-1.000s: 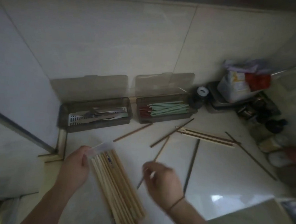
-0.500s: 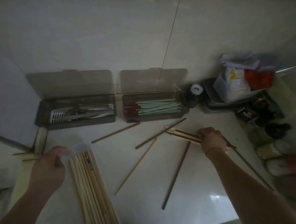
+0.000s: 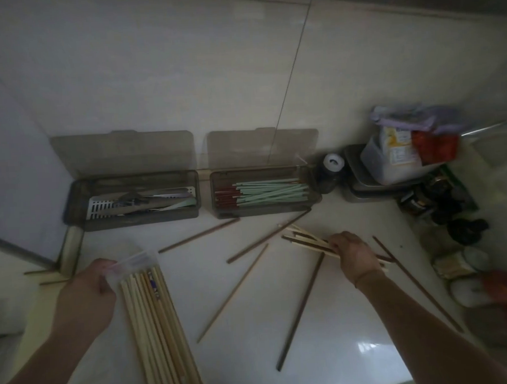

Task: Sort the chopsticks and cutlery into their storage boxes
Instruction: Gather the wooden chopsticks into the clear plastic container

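Since before, right hand (image 3: 356,254) gathered loose chopsticks (image 3: 306,242), its grip clamped on them; left hand (image 3: 88,291) pinches the chopstick bag (image 3: 159,329).

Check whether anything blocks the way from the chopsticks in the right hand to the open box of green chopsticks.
Nothing visible does. The right hand grips a bunch of wooden chopsticks just in front of the open grey plastic box; its lid is up.

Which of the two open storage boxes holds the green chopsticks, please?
The right box, beside the dark jar. It holds green chopsticks with red ends; the left box holds metal cutlery instead.
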Action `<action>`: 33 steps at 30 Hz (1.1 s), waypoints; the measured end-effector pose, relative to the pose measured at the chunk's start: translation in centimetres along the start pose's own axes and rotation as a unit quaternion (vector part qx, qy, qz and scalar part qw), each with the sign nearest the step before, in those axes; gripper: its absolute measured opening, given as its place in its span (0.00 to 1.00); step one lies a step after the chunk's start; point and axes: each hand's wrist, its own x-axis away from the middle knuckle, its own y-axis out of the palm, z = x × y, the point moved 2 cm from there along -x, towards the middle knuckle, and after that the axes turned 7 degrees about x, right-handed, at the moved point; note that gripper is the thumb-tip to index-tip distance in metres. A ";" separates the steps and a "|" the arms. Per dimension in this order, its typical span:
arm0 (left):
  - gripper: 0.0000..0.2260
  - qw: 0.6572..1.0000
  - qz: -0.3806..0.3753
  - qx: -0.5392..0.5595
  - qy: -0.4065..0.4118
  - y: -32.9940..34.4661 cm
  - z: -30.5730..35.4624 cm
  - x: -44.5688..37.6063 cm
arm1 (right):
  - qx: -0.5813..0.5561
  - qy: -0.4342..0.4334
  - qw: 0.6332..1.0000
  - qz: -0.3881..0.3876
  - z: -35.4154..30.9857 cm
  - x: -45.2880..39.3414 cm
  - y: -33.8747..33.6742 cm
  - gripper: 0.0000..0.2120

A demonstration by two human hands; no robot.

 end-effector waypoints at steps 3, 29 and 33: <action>0.10 1.000 -0.007 0.006 0.005 -0.1 0.4 0.1 | -0.036 -0.002 0.999 -0.017 -0.2 1.3 0.4 0.11; 0.11 0.995 -0.061 0.021 0.077 -1.5 -0.2 -0.3 | -0.318 -0.061 0.931 -0.170 -35.2 12.8 0.5 0.29; 0.11 0.995 -0.047 0.015 0.082 -1.3 -0.4 -0.5 | -0.294 -0.084 0.926 -0.222 -35.3 13.4 -0.3 0.27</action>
